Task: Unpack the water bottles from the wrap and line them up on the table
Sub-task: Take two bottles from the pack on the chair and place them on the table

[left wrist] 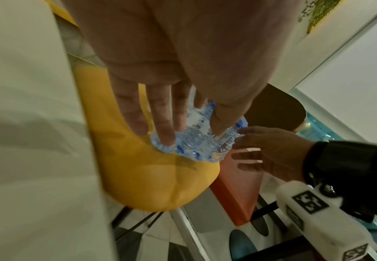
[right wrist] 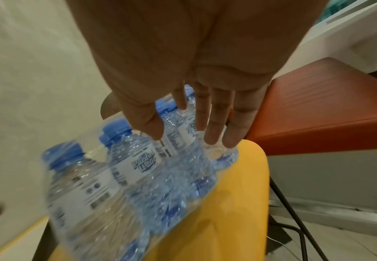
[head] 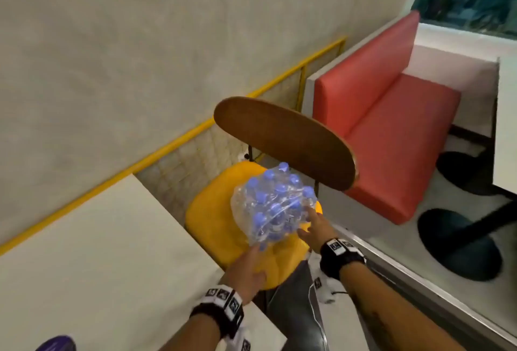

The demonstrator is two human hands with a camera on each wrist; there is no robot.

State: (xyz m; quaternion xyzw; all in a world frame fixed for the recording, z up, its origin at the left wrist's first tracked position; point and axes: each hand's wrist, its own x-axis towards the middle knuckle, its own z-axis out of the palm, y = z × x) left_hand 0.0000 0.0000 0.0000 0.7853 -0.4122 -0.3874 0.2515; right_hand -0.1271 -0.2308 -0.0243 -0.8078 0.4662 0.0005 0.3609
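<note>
The wrapped pack of water bottles [head: 275, 205] sits on the yellow chair seat [head: 212, 210], tilted, caps pointing up and away toward the wooden backrest [head: 285, 140]. It lies between the two hands: the left hand [head: 247, 269] reaches its near lower corner, the right hand [head: 314, 227] its right flank. Both sets of fingers [right wrist: 212, 123] are spread straight, touching or nearly touching the film (no grasp closed yet). The bench [head: 98, 252] lies to the left, so the lift likely swings that way.
</note>
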